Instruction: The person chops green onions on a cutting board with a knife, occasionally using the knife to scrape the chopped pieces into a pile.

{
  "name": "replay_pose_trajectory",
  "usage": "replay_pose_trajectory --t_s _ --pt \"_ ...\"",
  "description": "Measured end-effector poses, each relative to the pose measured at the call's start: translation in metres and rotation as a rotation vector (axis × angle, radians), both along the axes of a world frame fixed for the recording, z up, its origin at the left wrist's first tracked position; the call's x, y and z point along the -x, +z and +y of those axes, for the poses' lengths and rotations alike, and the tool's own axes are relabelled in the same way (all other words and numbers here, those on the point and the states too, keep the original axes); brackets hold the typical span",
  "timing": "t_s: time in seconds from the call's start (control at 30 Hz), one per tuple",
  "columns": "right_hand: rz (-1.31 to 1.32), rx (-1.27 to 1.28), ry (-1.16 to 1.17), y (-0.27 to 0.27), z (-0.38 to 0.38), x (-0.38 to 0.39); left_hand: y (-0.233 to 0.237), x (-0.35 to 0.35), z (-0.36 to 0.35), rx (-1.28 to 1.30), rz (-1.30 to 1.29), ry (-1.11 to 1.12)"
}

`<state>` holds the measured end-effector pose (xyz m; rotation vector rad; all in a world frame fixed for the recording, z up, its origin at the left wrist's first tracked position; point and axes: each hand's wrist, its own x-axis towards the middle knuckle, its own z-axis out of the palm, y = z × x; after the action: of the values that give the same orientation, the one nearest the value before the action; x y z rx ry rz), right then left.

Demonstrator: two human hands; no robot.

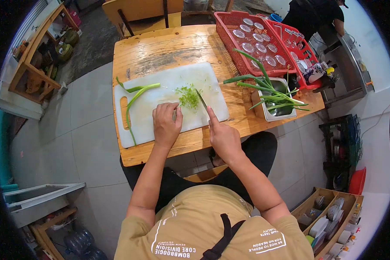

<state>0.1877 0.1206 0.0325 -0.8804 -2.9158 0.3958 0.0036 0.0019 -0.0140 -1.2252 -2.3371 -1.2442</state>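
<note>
My right hand (224, 138) grips a knife (201, 99), its index finger stretched along the top of the blade. The blade meets the right side of a pile of finely chopped green onion (188, 96) on a white cutting board (147, 125). Just left of the pile, my left hand (167, 123) rests on the board with its fingers curled; whatever lies under the fingertips is hidden. A whole green onion (136, 96) lies bent across the board's left part. More green onions (268, 89) lie across a metal container (276, 116) on the right.
The wooden table (160, 41) carries a red plastic basket (223, 32) of upturned glasses at the back right. A second red basket (307, 47) stands beside it. A person in black (312, 17) is at a metal counter (349, 60). A wooden chair (138, 13) stands behind the table.
</note>
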Motion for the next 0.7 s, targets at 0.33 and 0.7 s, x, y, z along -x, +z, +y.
replay_pose_trajectory --t_s 0.33,0.7 --pt "0.013 0.003 0.007 -0.005 0.002 0.002 0.001 0.001 -0.001 -0.001 -0.021 0.01" --pt "-0.042 -0.002 -0.006 -0.012 0.007 0.008 0.0 0.0 0.002 -0.023 0.019 0.012"
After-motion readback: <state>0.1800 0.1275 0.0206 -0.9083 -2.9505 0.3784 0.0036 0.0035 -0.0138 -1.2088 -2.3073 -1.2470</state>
